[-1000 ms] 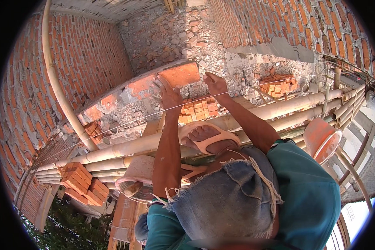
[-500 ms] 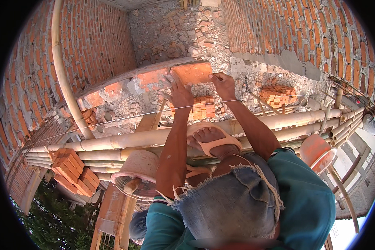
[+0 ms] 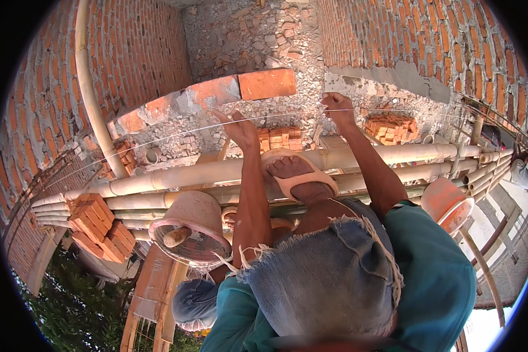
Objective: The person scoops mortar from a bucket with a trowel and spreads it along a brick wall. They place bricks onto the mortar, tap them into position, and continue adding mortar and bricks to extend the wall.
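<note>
- 1 end brick is seen set on the wall course; mortar beside it not finished.
- Guide string is pinched by right hand, taut across wall.
- Left hand is held open, fingers on string; rest of course unlaid.

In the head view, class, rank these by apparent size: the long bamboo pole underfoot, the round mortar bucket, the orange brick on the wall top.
1. Long bamboo pole
2. Round mortar bucket, though it sits nearer the camera, so unsure
3. Orange brick
</note>
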Demonstrator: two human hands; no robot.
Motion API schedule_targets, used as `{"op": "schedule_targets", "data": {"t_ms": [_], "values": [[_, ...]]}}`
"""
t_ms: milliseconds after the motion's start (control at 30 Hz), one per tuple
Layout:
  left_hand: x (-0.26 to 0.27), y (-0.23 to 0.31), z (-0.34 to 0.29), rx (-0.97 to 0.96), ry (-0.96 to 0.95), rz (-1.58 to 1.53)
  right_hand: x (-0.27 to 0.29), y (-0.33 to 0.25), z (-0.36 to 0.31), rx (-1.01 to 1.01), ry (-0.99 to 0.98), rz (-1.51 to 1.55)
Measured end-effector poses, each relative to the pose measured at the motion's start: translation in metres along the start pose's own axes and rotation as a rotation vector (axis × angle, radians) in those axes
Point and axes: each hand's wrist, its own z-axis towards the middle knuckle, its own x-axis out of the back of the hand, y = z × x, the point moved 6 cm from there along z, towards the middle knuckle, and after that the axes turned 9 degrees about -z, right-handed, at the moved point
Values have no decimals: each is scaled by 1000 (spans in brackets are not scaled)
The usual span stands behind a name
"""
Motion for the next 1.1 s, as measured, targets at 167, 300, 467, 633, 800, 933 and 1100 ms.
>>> {"op": "schedule_targets", "data": {"t_ms": [167, 300, 467, 633, 800, 933, 1100], "values": [[-11, 23, 6, -137, -98, 105, -15, 4, -5, -21, -60, 27], [-16, 27, 20, 69, -261, 325, -47, -17, -1, 158, -126, -3], [-24, 18, 10, -79, -515, 795, -65, -40, 9, 362, 4, -161], [-28, -3, 4, -160, -506, 928, -68, -33, 21, 313, 22, -199], [-28, -4, 3, -161, -508, 890, -69, -27, 26, 283, 17, -166], [-29, 0, -3, -121, -532, 913, -70, -28, 27, 291, 17, -174], [-30, 1, -3, -98, -550, 901, -71, -24, 31, 270, 11, -157]]}}
